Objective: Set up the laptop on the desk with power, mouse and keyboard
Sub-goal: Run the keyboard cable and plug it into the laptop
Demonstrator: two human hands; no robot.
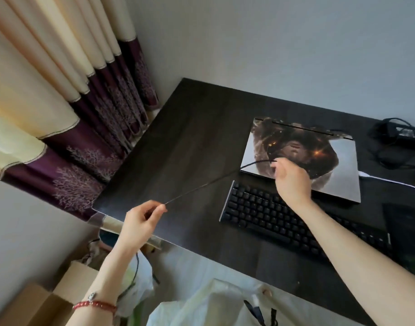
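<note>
I hold the cable (201,185) taut between my pinching left hand (140,222) and right hand (292,182), running near-left to far-right toward the laptop (338,165).

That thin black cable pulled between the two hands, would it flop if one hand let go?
Probably. The cable looks straight only because both hands pull it taut. Thin and likely light, its freed end would probably drop onto the desk.

The keyboard (284,215) is partly covered by the right forearm; the power adapter (406,134) is cut by the right edge.
</note>
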